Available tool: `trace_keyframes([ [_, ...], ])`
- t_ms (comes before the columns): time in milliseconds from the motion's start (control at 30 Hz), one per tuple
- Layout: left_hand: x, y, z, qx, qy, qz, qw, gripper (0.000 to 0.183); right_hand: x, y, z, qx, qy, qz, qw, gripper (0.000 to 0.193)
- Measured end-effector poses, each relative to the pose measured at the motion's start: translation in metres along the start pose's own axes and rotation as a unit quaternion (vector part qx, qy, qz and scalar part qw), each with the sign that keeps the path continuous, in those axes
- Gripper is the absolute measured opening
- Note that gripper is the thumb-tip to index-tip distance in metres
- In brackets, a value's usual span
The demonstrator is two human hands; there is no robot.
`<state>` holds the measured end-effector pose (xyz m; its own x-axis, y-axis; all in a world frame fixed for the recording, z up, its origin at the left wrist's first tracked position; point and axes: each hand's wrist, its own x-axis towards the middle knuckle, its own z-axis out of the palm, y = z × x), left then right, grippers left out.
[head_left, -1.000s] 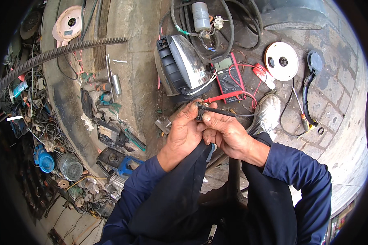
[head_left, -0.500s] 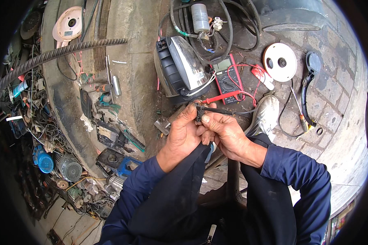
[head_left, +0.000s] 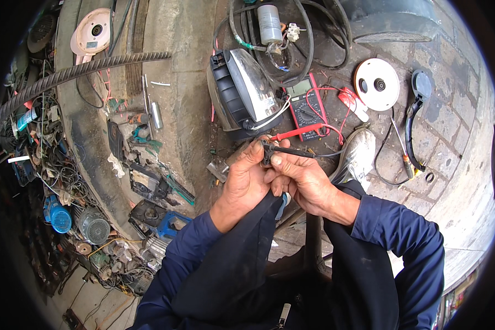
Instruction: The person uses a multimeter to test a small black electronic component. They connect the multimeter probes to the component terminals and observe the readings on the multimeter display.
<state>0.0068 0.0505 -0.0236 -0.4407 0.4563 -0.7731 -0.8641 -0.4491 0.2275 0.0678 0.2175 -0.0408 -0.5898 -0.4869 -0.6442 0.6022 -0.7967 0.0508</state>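
Between my fingertips, above my knees, is a small black part (head_left: 267,155) whose exact kind I cannot make out. My left hand (head_left: 243,184) is closed, pinching this part between thumb and fingers. Closed from the other side, my right hand (head_left: 309,179) has its thumb and fingers at the part and at the black test probe (head_left: 294,150). A red test probe (head_left: 297,132) slants in just beyond my fingertips; which fingers support it is hidden. Both probes' tips lie close to the black part. The red-cased multimeter (head_left: 308,113) lies on the ground past my hands.
A kettle-like appliance body (head_left: 242,91) lies beyond my left hand, near a grey cylinder (head_left: 269,25) and coiled cable. Rightward are a white round base (head_left: 377,84), a dark curved handle (head_left: 411,126) and a screwdriver (head_left: 407,164). Scrap parts and a blue motor (head_left: 58,214) crowd the left.
The black probe has tilted slightly, its lead end a little lower. Both hands stay almost where they were, still closed around the small black part.
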Motion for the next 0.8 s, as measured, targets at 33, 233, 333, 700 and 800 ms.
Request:
trace_keyframes([
  [33,0.0002,0.0002,0.0,0.002,-0.005,-0.001,1.0,0.029,-0.0001,-0.0004,0.0001,0.004,0.001,0.0,1.0,0.031],
  [233,0.0002,0.0001,0.001,-0.002,-0.009,-0.001,1.0,0.028,-0.0009,-0.0027,0.0012,0.009,0.009,0.003,1.0,0.031],
  [333,-0.0009,-0.0007,0.0026,-0.001,0.002,-0.001,1.0,0.028,-0.0006,-0.0034,0.0014,0.014,0.009,0.008,1.0,0.031],
  [700,-0.003,-0.0012,0.0054,0.011,-0.009,0.014,1.0,0.024,-0.0023,-0.0049,0.0049,0.023,0.031,0.02,0.999,0.023],
  [800,-0.0035,-0.0013,0.0052,0.006,-0.015,0.017,1.0,0.022,-0.0041,-0.0053,0.0047,0.024,0.024,0.018,0.999,0.022],
])
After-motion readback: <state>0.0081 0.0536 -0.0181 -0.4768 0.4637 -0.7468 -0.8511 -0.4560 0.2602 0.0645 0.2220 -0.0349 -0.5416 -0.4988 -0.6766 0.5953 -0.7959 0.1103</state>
